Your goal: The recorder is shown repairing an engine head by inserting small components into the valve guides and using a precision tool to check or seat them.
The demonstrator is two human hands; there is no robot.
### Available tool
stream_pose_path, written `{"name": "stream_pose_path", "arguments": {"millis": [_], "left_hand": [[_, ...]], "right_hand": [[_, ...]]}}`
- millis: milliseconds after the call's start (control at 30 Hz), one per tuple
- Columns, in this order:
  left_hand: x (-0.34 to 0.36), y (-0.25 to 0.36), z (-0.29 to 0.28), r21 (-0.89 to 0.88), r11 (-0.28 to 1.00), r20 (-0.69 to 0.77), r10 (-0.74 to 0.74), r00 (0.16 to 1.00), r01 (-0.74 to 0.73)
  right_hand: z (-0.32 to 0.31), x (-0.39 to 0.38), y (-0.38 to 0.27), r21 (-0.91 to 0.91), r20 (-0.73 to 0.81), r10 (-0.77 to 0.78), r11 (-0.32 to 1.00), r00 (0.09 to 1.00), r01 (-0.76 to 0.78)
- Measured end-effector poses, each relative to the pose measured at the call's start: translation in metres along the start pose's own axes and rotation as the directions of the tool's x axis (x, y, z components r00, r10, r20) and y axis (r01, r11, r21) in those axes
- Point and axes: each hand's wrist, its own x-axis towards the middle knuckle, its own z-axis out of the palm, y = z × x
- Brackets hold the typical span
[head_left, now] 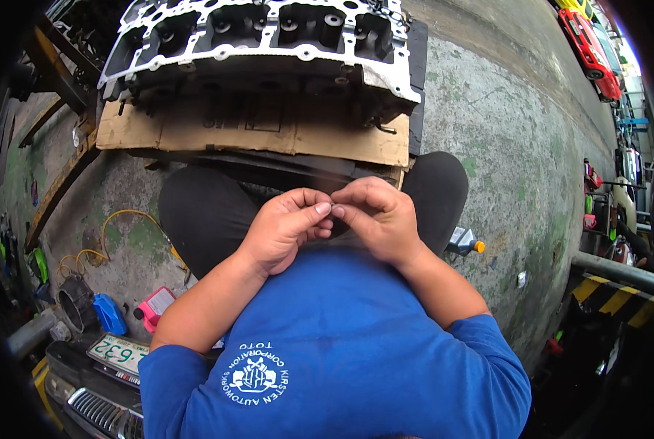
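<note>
My left hand [289,228] and my right hand [378,219] meet above my lap, thumbs and forefingers pinched together around something small that I cannot make out. The other fingers are curled. Beyond them a metal engine part [257,55], with a white machined top face and several dark openings, rests on cardboard [173,128] over a dark support. A short pipe [385,129] sticks out at its lower right.
Bent steel stands [60,183], a yellow hose [133,212], a blue jug [109,314] and a pink jug [153,307] are left. A bottle with orange cap [464,241] lies by my right knee. Right are cars [590,51], a railing [616,271]; a car front [107,395] is lower left.
</note>
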Motion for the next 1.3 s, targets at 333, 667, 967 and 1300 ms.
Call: {"name": "stream_pose_path", "arguments": {"millis": [333,667,967,1300], "left_hand": [[0.001,-0.001,-0.004,-0.162,0.984,0.049,-0.073,0.996,0.08],[0.0,-0.002,0.007,0.117,0.992,-0.072,-0.041,0.997,0.049],[0.007,-0.002,-0.006,-0.087,0.996,0.11,-0.015,0.994,0.025],[0.01,0.01,0.002,0.025,0.996,0.078,0.083,0.993,-0.086]], "right_hand": [[0.001,0.001,0.003,0.018,0.054,-0.009,1.0,0.999,0.008],[-0.004,0.004,0.001,-0.134,0.053,-0.225,0.964,0.973,0.23],[0.001,0.007,0.0,0.017,0.041,-0.161,0.987,0.986,0.161],[-0.004,0.021,-0.006,-0.174,-0.015,-0.215,0.962,0.977,0.209]]}}
